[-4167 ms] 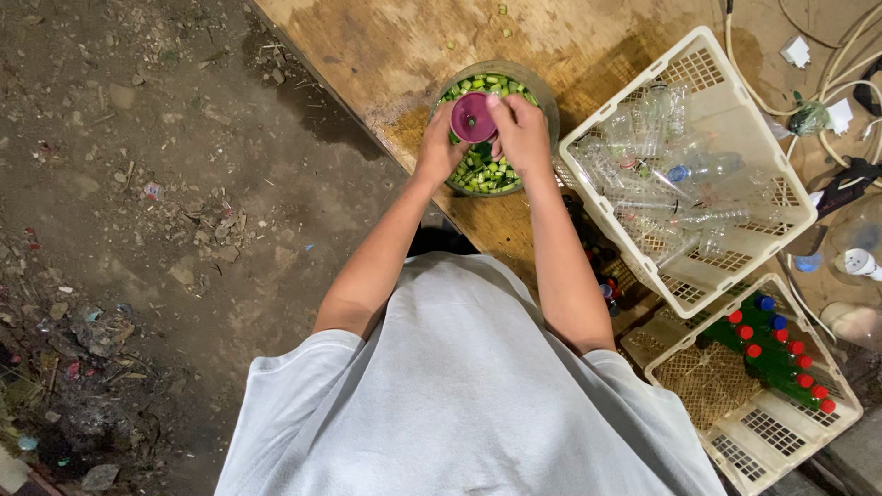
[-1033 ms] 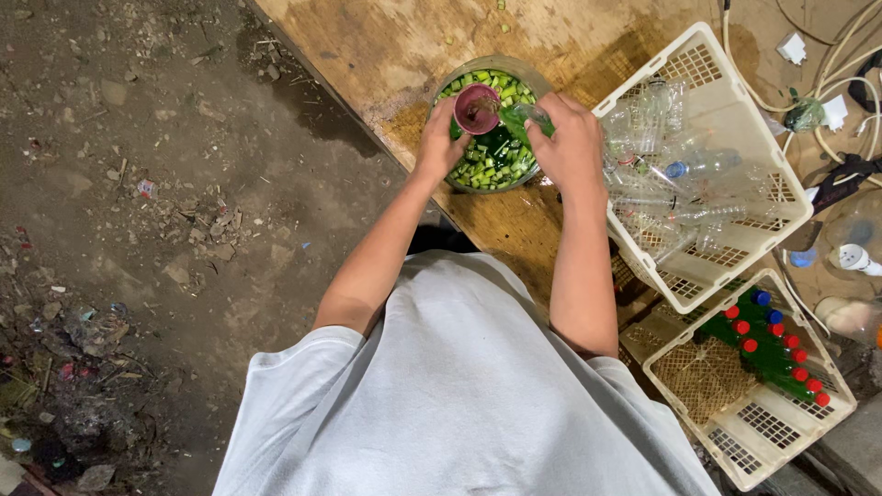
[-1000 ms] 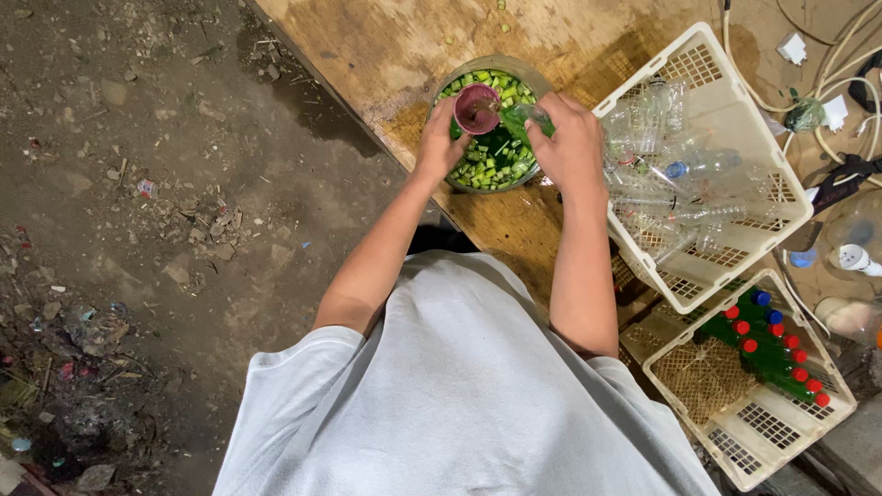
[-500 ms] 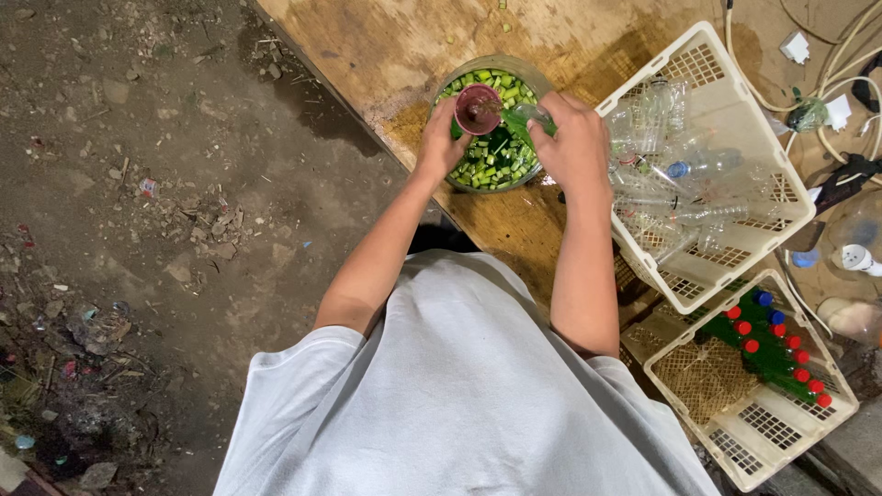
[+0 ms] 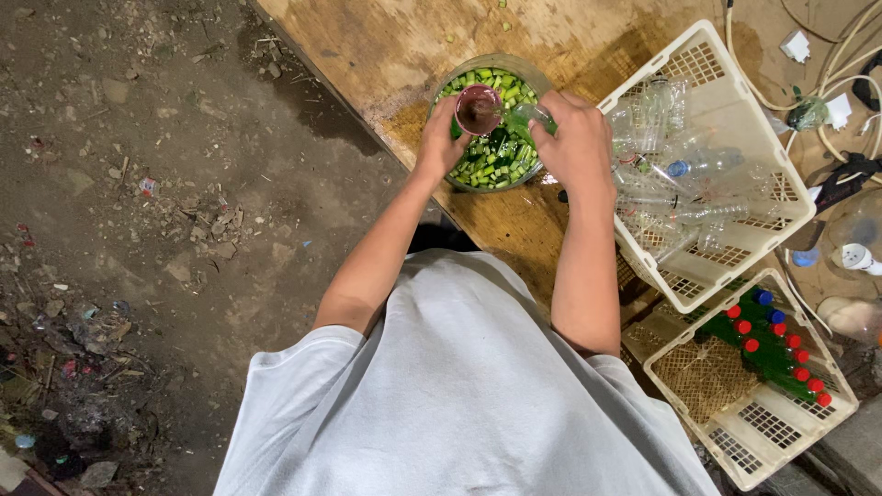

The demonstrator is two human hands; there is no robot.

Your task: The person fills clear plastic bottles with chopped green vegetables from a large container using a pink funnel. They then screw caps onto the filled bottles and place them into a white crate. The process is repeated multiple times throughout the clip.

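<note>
Left hand [image 5: 443,138] grips a purple funnel [image 5: 479,108], fingers closed round its rim, over a bowl [image 5: 537,78] of chopped green pieces [image 5: 496,156] on the wooden table [image 5: 386,46]. Right hand [image 5: 577,138] is wrapped tight round a clear bottle [image 5: 528,114], its mouth pointing toward the funnel, just beside it. Whether the spout sits in the mouth cannot be told.

Risk, as judged: a tilted bottle or loose funnel would drop pieces onto the table or the dirt floor [image 5: 165,184]. The bowl stands near the table edge; a push could tip it. A basket [image 5: 712,64] of empty bottles stands close to the right elbow and could be knocked.
</note>
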